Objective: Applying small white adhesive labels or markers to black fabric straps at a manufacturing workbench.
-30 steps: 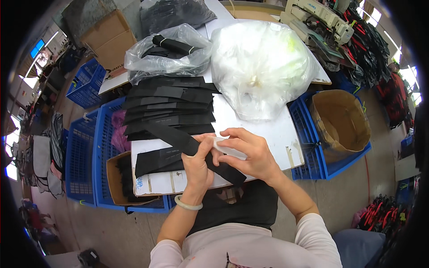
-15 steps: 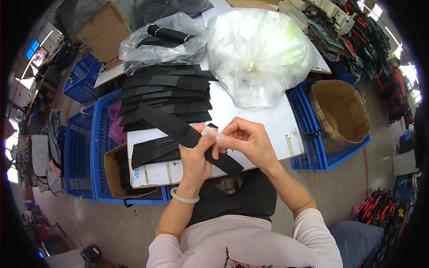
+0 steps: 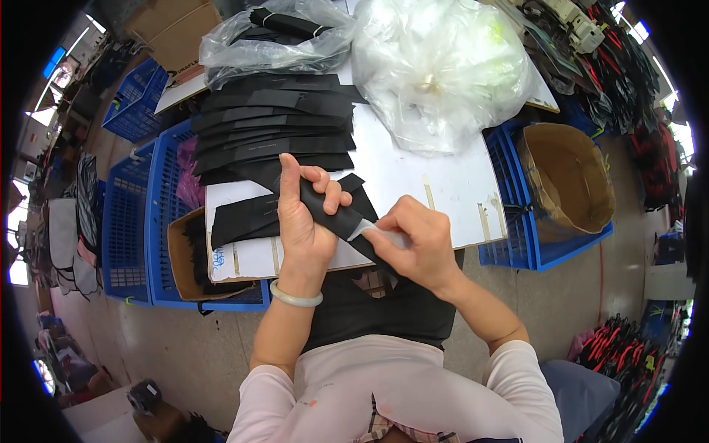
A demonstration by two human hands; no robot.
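Your left thumb has lifted clear of the black strip since half a second ago, and the pale film now sits to the lower right of your left fingers instead of beneath that thumb. Your left hand keeps those fingers curled round the strip, thumb free; your right hand pinches the film between thumb and index finger, right against the strip.

To handle it well, you would probably want the left curl snug enough that the strip cannot twist, the film kept square to the strip's edges, and even tension in the right pinch, since thin film looks apt to crease.

You have the strip at the middle of the frame, over the near edge of the white worktop. Its long axis slants from upper left to lower right; the lower end points toward your waist, partly behind your right hand.

Beyond it, loose black strips lie to the left, then an overlapping row of black strips. Farthest off, you have an open clear bag at upper left and a knotted bag at upper right
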